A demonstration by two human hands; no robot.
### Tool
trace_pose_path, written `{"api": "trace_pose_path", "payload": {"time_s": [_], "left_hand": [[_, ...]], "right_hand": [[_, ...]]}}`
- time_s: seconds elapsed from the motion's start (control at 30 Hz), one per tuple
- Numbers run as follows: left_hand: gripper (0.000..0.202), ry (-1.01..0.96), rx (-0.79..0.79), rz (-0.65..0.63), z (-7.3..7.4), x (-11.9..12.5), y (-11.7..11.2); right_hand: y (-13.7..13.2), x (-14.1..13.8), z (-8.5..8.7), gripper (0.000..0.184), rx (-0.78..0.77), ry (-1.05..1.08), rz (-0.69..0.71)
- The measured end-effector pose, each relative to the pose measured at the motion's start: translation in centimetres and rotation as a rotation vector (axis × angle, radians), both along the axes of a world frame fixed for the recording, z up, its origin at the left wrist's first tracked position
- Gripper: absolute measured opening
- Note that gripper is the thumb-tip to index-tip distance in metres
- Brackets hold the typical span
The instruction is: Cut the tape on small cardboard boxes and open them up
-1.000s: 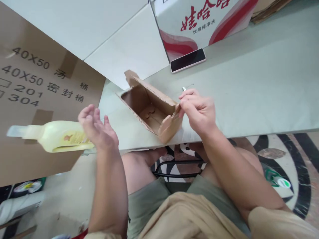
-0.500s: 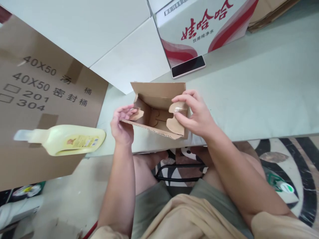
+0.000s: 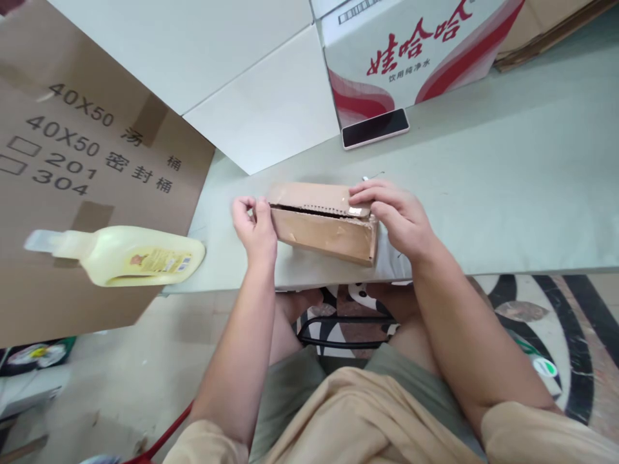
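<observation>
Pale green table (image 3: 483, 193) bears small brown cardboard box (image 3: 329, 235), lid nearly closed.

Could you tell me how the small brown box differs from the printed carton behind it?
The small brown box is plain, the printed carton white with red lettering. The small brown box is far smaller than the printed carton. It is held by the left hand and right hand; the printed carton stands untouched. Both are cardboard, on the table.

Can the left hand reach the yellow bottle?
Probably yes. The yellow bottle lies to the left of the left hand, with nothing between them; the hand would first have to let go of the small box.
</observation>
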State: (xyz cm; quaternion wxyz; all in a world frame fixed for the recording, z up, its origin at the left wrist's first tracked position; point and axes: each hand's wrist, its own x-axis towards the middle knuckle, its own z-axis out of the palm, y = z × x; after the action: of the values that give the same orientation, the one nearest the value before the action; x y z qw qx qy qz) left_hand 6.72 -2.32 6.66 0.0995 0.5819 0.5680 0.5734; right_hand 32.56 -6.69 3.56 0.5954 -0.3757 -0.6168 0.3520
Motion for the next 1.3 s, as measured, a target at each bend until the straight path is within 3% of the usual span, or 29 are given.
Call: {"api": "trace_pose_path", "payload": {"time_s": [0.07,0.13,0.23,0.37,0.47,0.53,0.6,0.67,0.73,0.87,1.0,1.07,1.2,1.3], "left_hand": [[0.026,0.042,0.003,-0.02,0.0,0.0,0.5],[0.027,0.068,-0.123,-0.157,0.1,-0.2,1.3],[0.034,0.006,-0.308,-0.285,0.2,-0.8,2.0],[0.051,-0.158,-0.367,-0.24,-0.3,-1.9,1.9],[0.058,-0.296,-0.389,-0.195,-0.6,-3.3,1.5],[0.056,-0.39,-0.404,-0.157,-0.5,-4.3,1.4],[0.049,-0.463,-0.457,-0.127,-0.2,-5.0,1.0],[0.038,-0.496,-0.609,-0.182,0.2,-5.0,0.3],[0.034,-0.51,-0.72,-0.234,0.4,-4.3,-0.9],[0.042,-0.595,-0.893,-0.224,0.3,-1.5,-3.2],[0.075,-0.704,-1.075,-0.179,0.1,1.0,-4.5],[0.078,-0.651,-1.142,-0.234,-0.2,1.8,-5.1],[0.045,-0.354,-1.293,-0.302,-1.3,2.0,-6.7],[0.029,-0.217,-1.083,-0.152,-1.9,1.3,-7.2]], "right_hand": [[-0.1,-0.1,0.1,0.019,-0.024,-0.025,-0.038],[-0.2,-0.1,0.1,0.012,-0.033,-0.067,-0.063],[0.0,0.2,-0.4,0.024,-0.065,-0.036,-0.079],[0.7,0.7,-1.5,0.029,-0.219,0.073,-0.13],[1.1,1.0,-2.3,0.028,-0.39,-0.012,-0.194],[1.1,0.8,-2.4,0.03,-0.504,-0.049,-0.112],[1.0,0.4,-2.2,0.036,-0.549,0.002,0.091],[0.7,-0.2,-1.8,0.042,-0.482,0.134,0.282],[0.5,-0.6,-1.3,0.052,-0.334,0.234,0.342],[0.1,-0.8,-0.8,0.059,-0.078,0.135,0.258],[0.1,-0.7,-1.1,0.046,-0.028,0.016,0.278],[0.2,-0.6,-1.2,0.043,-0.001,0.053,0.229],[0.2,-0.5,-1.0,0.023,0.034,0.146,0.071],[0.1,-0.6,-0.8,0.014,0.011,0.117,0.018]]}}
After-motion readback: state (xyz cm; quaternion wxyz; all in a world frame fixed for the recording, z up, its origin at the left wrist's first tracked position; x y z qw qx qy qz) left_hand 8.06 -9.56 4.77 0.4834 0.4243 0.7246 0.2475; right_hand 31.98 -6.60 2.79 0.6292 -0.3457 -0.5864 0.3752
